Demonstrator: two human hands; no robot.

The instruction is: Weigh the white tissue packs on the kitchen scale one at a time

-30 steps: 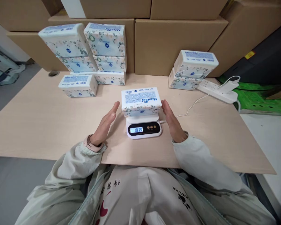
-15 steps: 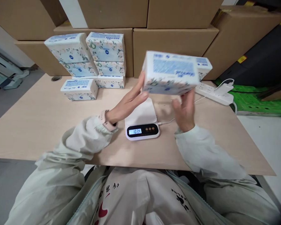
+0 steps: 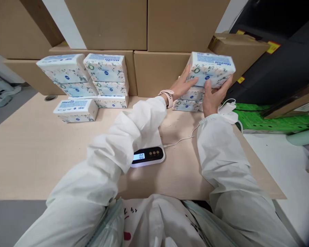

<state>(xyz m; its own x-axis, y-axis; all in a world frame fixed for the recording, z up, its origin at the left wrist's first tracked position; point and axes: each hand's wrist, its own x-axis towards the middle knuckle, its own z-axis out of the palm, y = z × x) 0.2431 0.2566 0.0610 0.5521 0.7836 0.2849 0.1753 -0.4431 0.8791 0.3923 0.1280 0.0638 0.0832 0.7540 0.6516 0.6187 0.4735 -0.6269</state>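
A white and blue tissue pack with a floral band is gripped between both my hands at the back right. My left hand presses its left side, and my right hand holds its lower right front. Under it stand other tissue packs, stacked and partly hidden by my hands; whether the held pack touches them I cannot tell. Beneath my left forearm lies a white digital scale, its display reading 0.0, its plate partly covered by my sleeve.
At the back left are stacked tissue packs and a single pack in front. Cardboard boxes line the table's rear. A white power strip lies right of my right hand, and a cable runs to the scale.
Both hands have carried the tissue pack from above the scale to the back right, over the other packs. The scale's display went from 103.4 to 0.0. The view has shifted.
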